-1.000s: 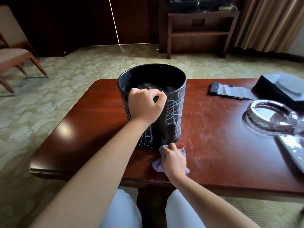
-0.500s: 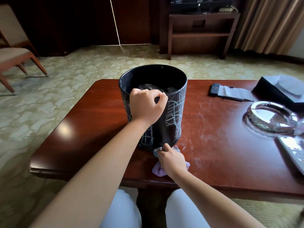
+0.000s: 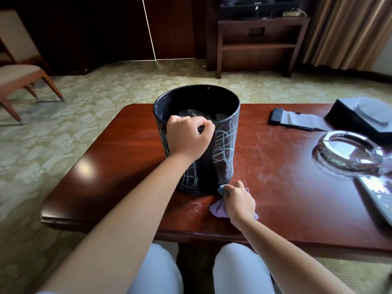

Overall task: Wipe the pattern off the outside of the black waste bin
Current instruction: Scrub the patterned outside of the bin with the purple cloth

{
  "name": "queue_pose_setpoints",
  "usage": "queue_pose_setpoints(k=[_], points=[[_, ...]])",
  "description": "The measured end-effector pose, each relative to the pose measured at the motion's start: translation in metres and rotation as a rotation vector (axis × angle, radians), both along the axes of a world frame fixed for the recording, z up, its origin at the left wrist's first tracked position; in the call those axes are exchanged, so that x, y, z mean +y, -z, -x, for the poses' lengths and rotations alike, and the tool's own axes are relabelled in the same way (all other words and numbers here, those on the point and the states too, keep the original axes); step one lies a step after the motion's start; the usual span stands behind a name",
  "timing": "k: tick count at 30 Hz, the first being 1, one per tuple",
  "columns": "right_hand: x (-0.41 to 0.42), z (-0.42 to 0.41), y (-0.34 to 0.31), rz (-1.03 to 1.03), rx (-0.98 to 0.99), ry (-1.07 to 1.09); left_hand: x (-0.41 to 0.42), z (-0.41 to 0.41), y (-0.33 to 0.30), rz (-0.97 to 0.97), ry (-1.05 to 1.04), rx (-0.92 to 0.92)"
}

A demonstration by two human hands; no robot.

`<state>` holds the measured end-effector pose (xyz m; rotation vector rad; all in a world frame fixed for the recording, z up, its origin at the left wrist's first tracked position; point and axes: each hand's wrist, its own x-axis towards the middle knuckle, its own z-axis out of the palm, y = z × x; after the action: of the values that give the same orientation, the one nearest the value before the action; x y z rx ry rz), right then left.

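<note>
The black waste bin is standing upright on the wooden table, a little left of the middle and nearer the front edge than the far one. White scribbled lines are covering its outer wall on the left and right, with a plainer dark strip between them facing the person. The left hand is curling over the near rim, fingers hooked inside and thumb outside, gripping the bin. The left forearm is lying across the lower front of the bin and hiding part of the scribble there. The right hand is clutching a lilac cloth at the bin's base on its right, just by the front edge; the cloth's bunched tip is touching the foot of the bin, the rest trailing on the table under the palm.

Toward the right edge, well apart from the bin, a round glass ashtray is sitting, with a remote control just in front of it. Toward the far right corner a black tissue box is resting beside a notepad, a pen and a small black block. Pale smears are showing on the table between bin and ashtray. On the carpet beyond, a chair is standing to the left and a dark shelf unit behind.
</note>
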<state>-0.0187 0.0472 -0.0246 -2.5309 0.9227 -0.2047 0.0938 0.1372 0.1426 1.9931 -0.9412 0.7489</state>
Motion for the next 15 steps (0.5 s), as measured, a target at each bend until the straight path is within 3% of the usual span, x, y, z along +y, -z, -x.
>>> queue_pose_setpoints(k=[10,15], points=[[-0.007,-0.003,-0.018,-0.563,-0.407,0.325,-0.001,0.000,0.001,-0.007,-0.007,-0.001],[0.003,-0.013,-0.040,-0.582,-0.649,0.353,0.000,0.001,-0.001,-0.013,-0.014,0.000]])
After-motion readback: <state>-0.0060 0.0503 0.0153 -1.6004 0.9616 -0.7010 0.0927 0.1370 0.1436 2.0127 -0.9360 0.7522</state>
